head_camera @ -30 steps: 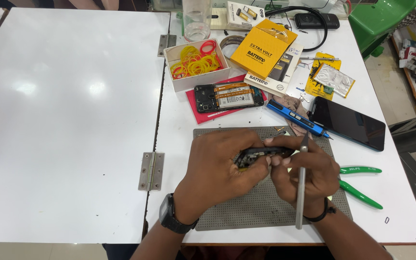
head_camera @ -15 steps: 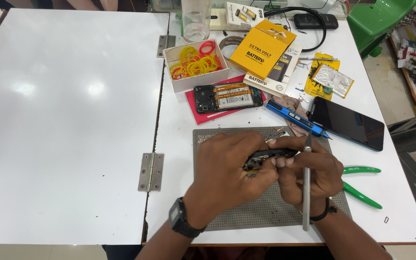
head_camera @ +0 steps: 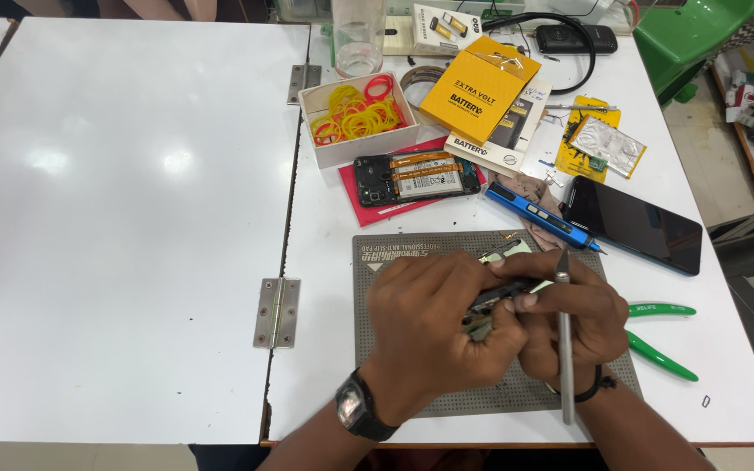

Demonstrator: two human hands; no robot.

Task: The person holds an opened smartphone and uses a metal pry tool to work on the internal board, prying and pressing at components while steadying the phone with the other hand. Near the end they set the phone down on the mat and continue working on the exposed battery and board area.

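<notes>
The left of the frame is bare white worktop [head_camera: 133,174], with a metal hinge [head_camera: 276,312] at the seam below centre. Right of the seam, in the upper middle, a white box of coloured rubber bands [head_camera: 355,113] stands beside an opened phone [head_camera: 416,177] lying face down on a red card, its insides showing.

Lower centre, on the grey perforated mat [head_camera: 394,262], both hands meet. The left hand [head_camera: 434,336], with a wristwatch, has its fingers curled and clamped on a small dark phone part [head_camera: 501,301] (mostly hidden, so its exact kind is hard to tell), held just above the mat. The right hand [head_camera: 569,327] pinches the same part from the other side, its fingers closed on it, with a slim metal tool [head_camera: 564,340] tucked along the hand, tip pointing up the frame.

Judging from this, the step in hand is working the part free or apart between the fingers; a next move would call for a steady grip with the left hand and the tool tip brought to the part.

Further right lie a blue electric screwdriver [head_camera: 538,214], a dark phone screen [head_camera: 634,222] face up, and green-handled pliers [head_camera: 661,336] at the mat's right edge. A yellow box [head_camera: 477,87] sits in the upper middle.
</notes>
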